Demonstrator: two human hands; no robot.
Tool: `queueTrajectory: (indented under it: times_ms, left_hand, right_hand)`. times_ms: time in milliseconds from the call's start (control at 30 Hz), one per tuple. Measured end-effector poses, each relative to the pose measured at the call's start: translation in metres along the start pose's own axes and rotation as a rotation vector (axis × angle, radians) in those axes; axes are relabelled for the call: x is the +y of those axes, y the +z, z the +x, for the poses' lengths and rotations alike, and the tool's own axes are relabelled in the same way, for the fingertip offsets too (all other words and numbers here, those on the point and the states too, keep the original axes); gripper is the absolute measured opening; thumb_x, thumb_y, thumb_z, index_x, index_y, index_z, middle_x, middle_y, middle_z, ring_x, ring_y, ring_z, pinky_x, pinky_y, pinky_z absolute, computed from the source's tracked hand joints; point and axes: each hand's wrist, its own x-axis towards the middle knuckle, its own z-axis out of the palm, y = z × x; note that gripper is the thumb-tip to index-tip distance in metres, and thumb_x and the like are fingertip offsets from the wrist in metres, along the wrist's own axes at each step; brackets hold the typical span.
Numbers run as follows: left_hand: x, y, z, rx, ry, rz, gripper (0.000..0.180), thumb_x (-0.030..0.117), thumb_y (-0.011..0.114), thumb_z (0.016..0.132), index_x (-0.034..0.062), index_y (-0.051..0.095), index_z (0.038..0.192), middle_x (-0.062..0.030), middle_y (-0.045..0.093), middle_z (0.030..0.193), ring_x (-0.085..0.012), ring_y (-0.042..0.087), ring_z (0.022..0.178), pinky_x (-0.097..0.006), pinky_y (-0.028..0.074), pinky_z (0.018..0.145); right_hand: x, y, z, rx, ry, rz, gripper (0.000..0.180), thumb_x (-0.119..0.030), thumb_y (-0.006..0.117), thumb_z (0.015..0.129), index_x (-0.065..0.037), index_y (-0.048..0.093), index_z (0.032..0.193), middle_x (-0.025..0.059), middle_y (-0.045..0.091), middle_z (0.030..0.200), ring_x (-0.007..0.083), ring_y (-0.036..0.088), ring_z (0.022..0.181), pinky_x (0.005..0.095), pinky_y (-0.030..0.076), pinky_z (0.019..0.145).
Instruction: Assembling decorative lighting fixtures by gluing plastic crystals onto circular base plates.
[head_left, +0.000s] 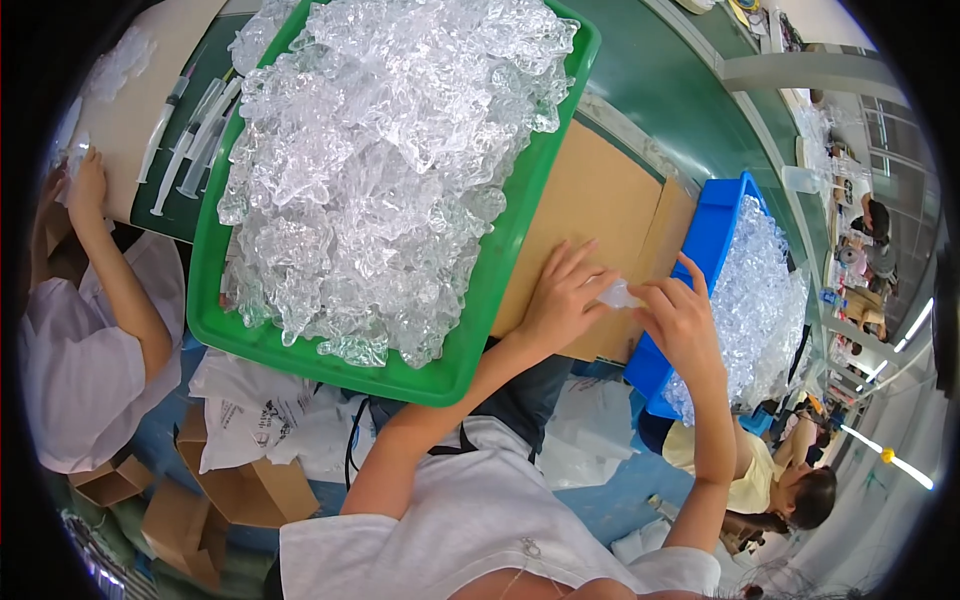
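Note:
A small clear plastic piece (617,295) is pinched between my two hands above a sheet of brown cardboard (570,215). My left hand (568,298) grips its left side with thumb and forefinger, the other fingers stretched out. On the right, my right hand (676,312) pinches the opposite side with its fingertips. The exact shape of the piece is too small to make out. Left of my hands stands a green tray (455,375) heaped with shiny, clear plastic pieces (370,170). Beyond my right hand is a blue bin (708,225) filled with clear pieces.
Several large syringes (200,130) lie on the green table left of the tray. A person in a light top (105,340) works at the far left, and another in yellow (755,485) sits at right. Cardboard boxes (245,485) and white plastic bags (265,410) lie below the table.

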Motion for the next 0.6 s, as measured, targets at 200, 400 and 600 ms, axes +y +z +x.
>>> queueTrajectory:
  times_ms: [200, 400, 600]
  left_hand:
    - [0.000, -0.001, 0.000, -0.002, 0.008, 0.004, 0.045, 0.009, 0.074, 0.065, 0.0098, 0.065, 0.109, -0.0057, 0.062, 0.103, -0.0292, 0.045, 0.123, -0.051, 0.027, 0.107]
    - [-0.001, 0.003, 0.000, 0.012, -0.007, 0.002, 0.045, 0.009, 0.074, 0.064, 0.0109, 0.065, 0.109, -0.0050, 0.063, 0.104, -0.0293, 0.045, 0.123, -0.052, 0.026, 0.108]
    - [-0.002, 0.001, -0.002, 0.010, 0.005, 0.030, 0.046, 0.012, 0.075, 0.064, 0.0118, 0.066, 0.110, -0.0044, 0.063, 0.104, -0.0295, 0.045, 0.123, -0.051, 0.026, 0.108]
  right_hand:
    - [-0.004, 0.006, -0.001, -0.007, 0.063, -0.106, 0.021, -0.009, 0.073, 0.068, -0.005, 0.063, 0.086, 0.0055, 0.060, 0.075, 0.0216, 0.061, 0.075, 0.0507, 0.033, 0.105]
    - [-0.007, 0.010, -0.005, 0.042, 0.156, -0.141, 0.024, -0.014, 0.073, 0.070, -0.006, 0.063, 0.090, 0.0064, 0.060, 0.077, 0.0234, 0.060, 0.076, 0.0485, 0.035, 0.102]
    - [0.007, 0.000, -0.006, -0.030, 0.040, 0.046, 0.028, -0.010, 0.072, 0.069, -0.009, 0.064, 0.096, 0.0075, 0.059, 0.085, 0.0245, 0.058, 0.083, 0.0494, 0.037, 0.101]
